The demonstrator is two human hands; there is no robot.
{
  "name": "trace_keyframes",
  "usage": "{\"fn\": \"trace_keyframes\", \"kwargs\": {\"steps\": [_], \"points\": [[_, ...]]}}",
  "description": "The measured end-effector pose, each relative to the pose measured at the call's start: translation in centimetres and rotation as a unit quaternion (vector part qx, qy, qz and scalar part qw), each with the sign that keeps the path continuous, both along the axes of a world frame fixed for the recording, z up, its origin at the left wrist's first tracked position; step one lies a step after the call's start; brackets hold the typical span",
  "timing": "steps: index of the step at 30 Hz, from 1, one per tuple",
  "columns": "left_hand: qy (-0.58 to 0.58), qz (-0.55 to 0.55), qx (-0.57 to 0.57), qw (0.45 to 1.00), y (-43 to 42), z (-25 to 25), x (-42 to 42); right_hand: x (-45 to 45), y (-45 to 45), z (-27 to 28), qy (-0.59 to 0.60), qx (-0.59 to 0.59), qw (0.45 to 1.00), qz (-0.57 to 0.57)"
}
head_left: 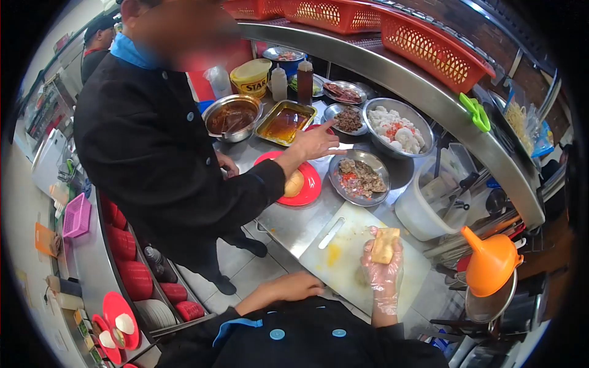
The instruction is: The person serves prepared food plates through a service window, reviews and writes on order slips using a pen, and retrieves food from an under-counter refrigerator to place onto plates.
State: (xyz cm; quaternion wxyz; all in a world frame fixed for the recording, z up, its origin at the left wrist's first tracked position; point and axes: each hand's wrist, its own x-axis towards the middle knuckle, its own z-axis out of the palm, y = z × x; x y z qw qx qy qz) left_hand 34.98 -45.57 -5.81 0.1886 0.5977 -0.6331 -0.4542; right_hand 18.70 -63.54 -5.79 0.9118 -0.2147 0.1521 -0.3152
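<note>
My right hand (383,270), in a clear plastic glove, holds a golden-brown rectangular piece of food (385,245), its exact kind unclear, above a white cutting board (405,288). A yellow smear marks the board. Bare and loosely curled, my left hand (297,286) is in front of my body by the board's near left corner, with nothing visible in it. Beyond the board is a metal plate (379,195) of chopped meat and diced vegetables. A co-worker's hand (316,142) points over that area, above a red plate (316,187) with a bun (294,183).
Behind stand a bowl of white slices (396,130), a plate of dark minced meat (348,119), a tray of orange liquid (285,121) and a pot of brown sauce (232,118). At right are a white plastic bin (423,208) and an orange funnel (491,264). Red baskets (429,49) sit overhead.
</note>
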Motion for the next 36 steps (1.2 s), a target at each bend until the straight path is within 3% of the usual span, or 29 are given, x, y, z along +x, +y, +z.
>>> {"fn": "trace_keyframes", "kwargs": {"steps": [1, 3, 5, 6, 8, 9, 10, 12, 14, 16, 18, 20, 22, 24, 25, 26, 27, 29, 31, 34, 36], "points": [[0.067, -0.035, -0.054, 0.996, -1.9, 1.6, -0.3, -0.1, -0.7, 0.5, -0.016, 0.023, 0.999, -0.017], [0.208, -0.051, -0.052, 0.975, -4.7, 8.9, -1.4, -0.5, -2.0, 0.8, -0.034, 0.047, 0.998, -0.035], [0.22, -0.08, -0.095, 0.968, -7.3, 13.1, -2.0, -0.7, -3.7, 0.8, 0.018, 0.004, 0.999, -0.03], [0.237, -0.056, -0.177, 0.954, -8.6, 14.4, -2.4, -0.4, -4.1, 1.7, 0.015, 0.0, 1.0, -0.025], [0.254, 0.023, -0.361, 0.897, -11.2, 16.5, -3.2, 0.9, -3.4, 4.1, 0.053, 0.141, 0.981, -0.122], [0.249, 0.074, -0.463, 0.847, -12.7, 17.8, -3.3, 3.9, -2.1, 6.4, 0.052, 0.046, 0.949, -0.307], [0.339, 0.123, -0.486, 0.796, -14.3, 19.1, -3.3, 3.3, -3.6, 4.9, 0.038, 0.039, 0.953, -0.298], [0.441, 0.19, -0.573, 0.664, -17.2, 22.7, -1.8, 0.8, -6.4, -0.5, 0.091, -0.009, 0.995, -0.036], [0.42, 0.218, -0.696, 0.54, -20.2, 28.1, 1.1, 1.4, -6.2, -0.9, 0.086, -0.013, 0.996, -0.019], [0.281, 0.268, -0.816, 0.429, -23.6, 33.6, 5.9, 1.7, -5.8, -1.3, 0.088, -0.014, 0.996, -0.012], [0.198, 0.362, -0.856, 0.311, -26.1, 38.9, 11.7, 2.2, -5.7, -2.1, 0.13, -0.033, 0.991, -0.028], [0.091, 0.471, -0.819, 0.314, -26.4, 43.6, 17.9, 2.6, -5.4, -3.4, 0.146, -0.031, 0.988, -0.047], [0.075, 0.521, -0.797, 0.296, -26.7, 47.4, 26.3, 3.0, -5.0, -4.2, 0.164, -0.028, 0.984, -0.068], [0.123, 0.621, -0.725, 0.27, -24.6, 49.2, 28.8, 3.4, -4.4, -3.8, 0.199, -0.036, 0.978, -0.049], [-0.025, 0.621, -0.733, 0.277, -23.9, 49.4, 35.1, 3.4, -4.2, -3.4, 0.193, -0.041, 0.979, -0.053], [-0.172, 0.606, -0.725, 0.278, -23.4, 48.9, 42.7, 3.3, -4.0, -3.2, 0.272, -0.024, 0.961, -0.031], [-0.248, 0.623, -0.658, 0.342, -22.1, 47.4, 45.3, 3.6, -3.9, -3.8, 0.349, -0.006, 0.937, -0.009], [-0.363, 0.636, -0.503, 0.46, -21.4, 44.8, 54.7, 4.4, -4.3, -6.9, 0.327, -0.022, 0.944, -0.037], [-0.484, 0.58, -0.348, 0.555, -22.0, 41.9, 59.0, 6.3, -4.1, -5.9, 0.367, -0.035, 0.928, -0.062], [-0.546, 0.403, -0.391, 0.622, -23.4, 38.8, 62.9, 10.3, -2.5, -1.8, 0.366, -0.042, 0.926, -0.084], [-0.509, 0.401, -0.295, 0.702, -23.9, 39.2, 63.5, 12.4, -2.0, -1.8, 0.364, -0.072, 0.923, -0.101]]}}
